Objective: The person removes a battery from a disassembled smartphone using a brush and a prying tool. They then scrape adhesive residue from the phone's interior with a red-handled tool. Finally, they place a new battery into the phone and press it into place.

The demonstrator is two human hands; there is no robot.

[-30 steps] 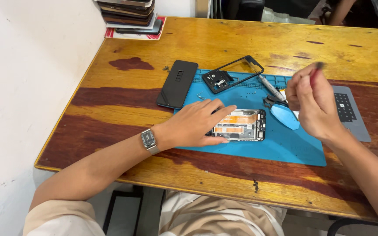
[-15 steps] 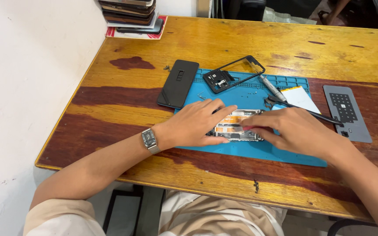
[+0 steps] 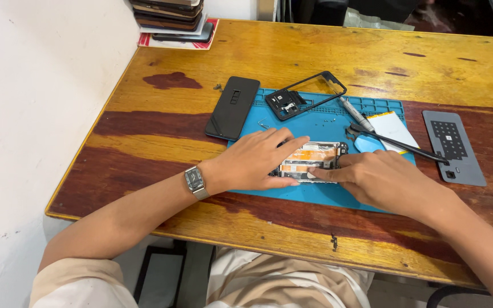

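Pressing flat on an opened phone on the blue mat, left hand fingers spread, right hand fingertips on its lower edge, slim black tool under the palm, grasp unclear, wooden worktop.

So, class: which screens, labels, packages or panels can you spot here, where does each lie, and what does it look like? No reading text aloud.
Black phone panel: flat on the table at the mat's left edge, dark rectangle.
Opened phone: on the blue mat, under the left hand and right hand, orange and silver inside.
Grey cover: right of the mat, rectangular.
Stacked devices: far left corner, dark slabs on a red sheet.
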